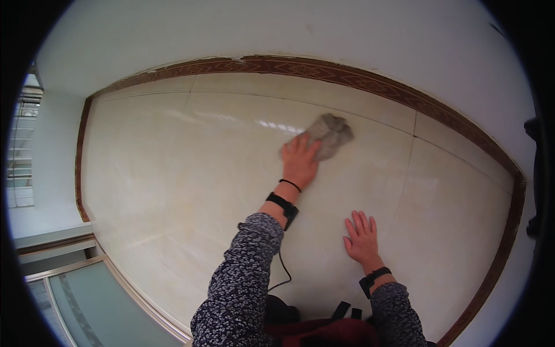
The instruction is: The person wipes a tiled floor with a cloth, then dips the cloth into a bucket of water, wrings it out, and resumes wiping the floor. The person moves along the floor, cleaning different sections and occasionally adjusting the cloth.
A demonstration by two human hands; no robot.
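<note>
My left hand (300, 160) reaches forward and holds a crumpled grey-brown cloth (331, 134) against the glossy cream tile floor (208, 173). Its fingers are spread over the cloth's near left part; the palm's underside is hidden. The cloth is slightly blurred and bunched at its far right. Nearer to me and to the right, my right hand (362, 238) rests palm down on the bare tiles with its fingers apart and nothing in it. Both wrists wear black straps.
A patterned brown-red skirting (299, 68) runs along the foot of the white walls. At the lower left is a metal-framed frosted glass panel (104, 303). A thin black cable (288, 273) hangs beside my left forearm. Dark joints cross the floor near the far wall.
</note>
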